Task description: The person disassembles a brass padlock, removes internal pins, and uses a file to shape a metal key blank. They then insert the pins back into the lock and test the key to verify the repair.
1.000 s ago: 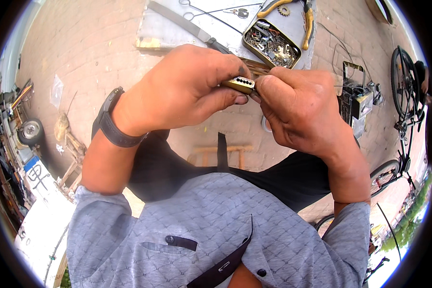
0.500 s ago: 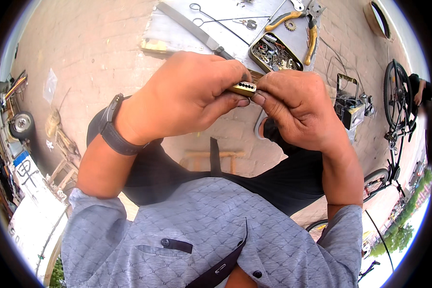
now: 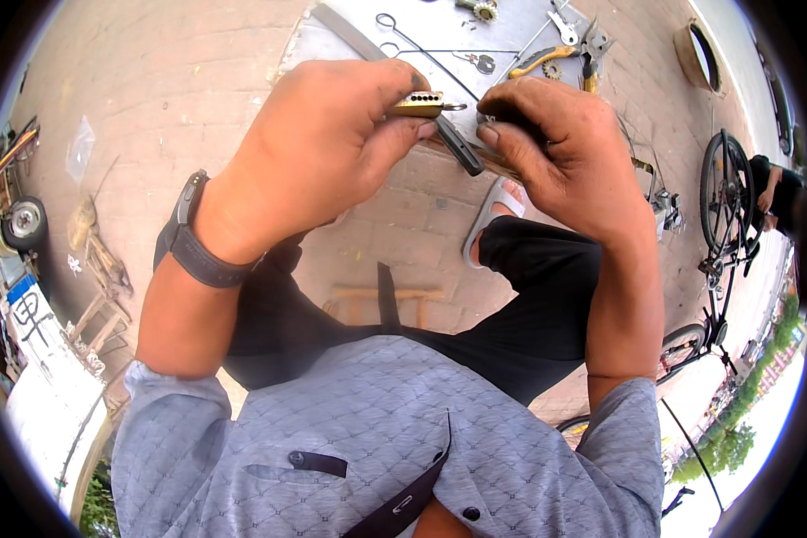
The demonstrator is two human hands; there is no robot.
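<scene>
Left hand point(image 3: 327, 143) fingers clamped the brass block point(image 3: 416, 110), presumably leaving its holes point(image 3: 425, 98) exposed; right hand point(image 3: 565, 148) finger closure was indeterminable.

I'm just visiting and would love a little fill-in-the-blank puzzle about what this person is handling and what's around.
1. The hand that grips the brass piece is the person's ____ one.
2. Choosing between "touching" and "apart", the right hand and the brass piece are ____.
3. In the picture, the pliers lie to the ____ of the long flat file.
4. The person's trousers are ____ in colour.

Missing words: left; apart; right; black.
</scene>
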